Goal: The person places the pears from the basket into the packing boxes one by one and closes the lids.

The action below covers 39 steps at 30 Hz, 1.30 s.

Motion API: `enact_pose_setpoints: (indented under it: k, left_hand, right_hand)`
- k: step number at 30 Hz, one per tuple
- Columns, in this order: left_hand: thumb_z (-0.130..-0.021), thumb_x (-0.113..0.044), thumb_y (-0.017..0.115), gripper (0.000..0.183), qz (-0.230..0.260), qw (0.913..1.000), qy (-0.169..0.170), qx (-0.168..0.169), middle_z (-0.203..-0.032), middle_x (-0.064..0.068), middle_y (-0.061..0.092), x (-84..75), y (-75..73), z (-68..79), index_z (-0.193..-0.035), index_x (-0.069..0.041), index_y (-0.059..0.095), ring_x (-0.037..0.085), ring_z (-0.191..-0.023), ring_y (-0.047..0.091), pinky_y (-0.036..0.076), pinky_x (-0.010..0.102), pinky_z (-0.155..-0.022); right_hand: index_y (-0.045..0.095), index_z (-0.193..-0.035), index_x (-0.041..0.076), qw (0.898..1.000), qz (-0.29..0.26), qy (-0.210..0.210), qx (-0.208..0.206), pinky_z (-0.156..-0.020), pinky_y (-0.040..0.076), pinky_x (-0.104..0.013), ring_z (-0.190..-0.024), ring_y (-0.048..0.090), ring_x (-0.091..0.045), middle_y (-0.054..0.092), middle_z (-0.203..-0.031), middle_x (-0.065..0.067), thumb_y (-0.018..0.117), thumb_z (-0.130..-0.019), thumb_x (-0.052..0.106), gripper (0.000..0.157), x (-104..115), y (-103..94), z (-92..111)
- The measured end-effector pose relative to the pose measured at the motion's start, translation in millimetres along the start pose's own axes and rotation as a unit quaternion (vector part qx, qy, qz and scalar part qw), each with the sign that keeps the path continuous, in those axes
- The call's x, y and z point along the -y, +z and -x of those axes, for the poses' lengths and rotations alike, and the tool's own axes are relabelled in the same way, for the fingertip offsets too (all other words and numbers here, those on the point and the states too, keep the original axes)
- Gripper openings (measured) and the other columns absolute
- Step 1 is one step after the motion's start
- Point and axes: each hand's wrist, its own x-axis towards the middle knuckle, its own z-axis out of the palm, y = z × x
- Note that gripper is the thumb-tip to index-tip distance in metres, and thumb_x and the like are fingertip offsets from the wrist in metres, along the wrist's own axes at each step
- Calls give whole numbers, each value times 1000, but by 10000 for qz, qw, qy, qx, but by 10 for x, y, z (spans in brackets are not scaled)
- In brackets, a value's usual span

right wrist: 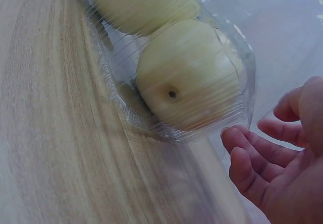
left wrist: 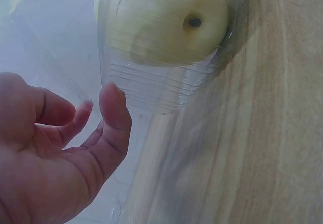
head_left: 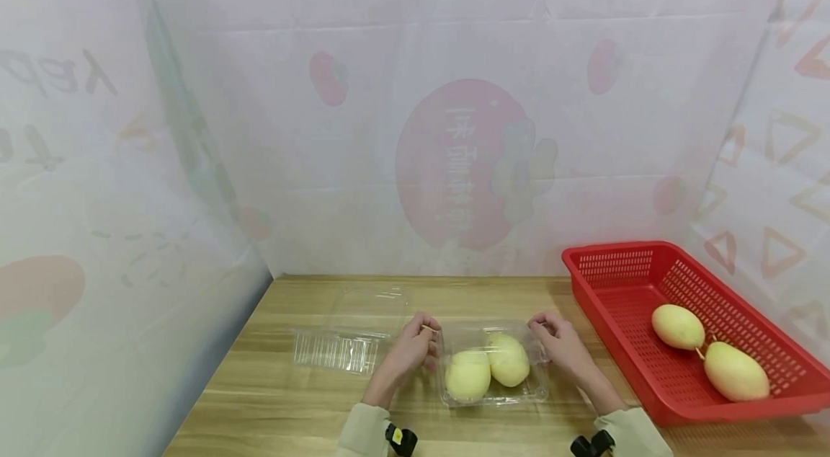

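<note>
A clear plastic clamshell box (head_left: 496, 396) stands on the table with two pale yellow melons (head_left: 468, 375) inside, visible through its ribbed walls. Its transparent lid (head_left: 463, 334) is raised at an angle. My left hand (head_left: 413, 345) is at the lid's left corner, thumb and forefinger pinching the thin edge while another fingertip comes close to the box wall (left wrist: 146, 82). On the opposite side, my right hand (head_left: 559, 343) pinches the lid's right edge with bent fingers. In the right wrist view, a melon (right wrist: 186, 77) shows its dark end spot behind the plastic.
At the right stands a red perforated basket (head_left: 622, 363) holding two more melons (head_left: 735, 370). Another clear plastic box (head_left: 337, 350) lies unfolded behind and left of my left hand. A printed cloth (head_left: 350, 205) hangs at the table's back edge.
</note>
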Motion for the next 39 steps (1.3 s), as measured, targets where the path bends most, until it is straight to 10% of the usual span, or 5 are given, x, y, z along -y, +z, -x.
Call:
enact_pose_setpoints:
  k: [16, 39]
  left_hand:
    - [-104, -35, 45, 37, -609, 9980, 69, 120, -115, 21, 57, -40, -95, 223, -121, -3, 50, 22, -77, 60, 51, 31, -55]
    - [-100, -31, 55, 59, -1456, 9852, 155, 888, -107, 7, 63, -108, -50, 736, -148, -2, 35, 21, -76, 63, 54, 37, -56]
  right_hand:
    - [59, -110, -2, 9992, 199, -344, 67, -50, 41, -23, -54, 48, -6, 55, -69, -5, 56, -98, 11, 18, -55, 65, 54]
    - [61, -114, 5, 9870, 1098, -1088, 434, -51, 44, -21, -59, 51, 0, 62, -74, 1, 58, -98, 14, 18, 19, -60, 449]
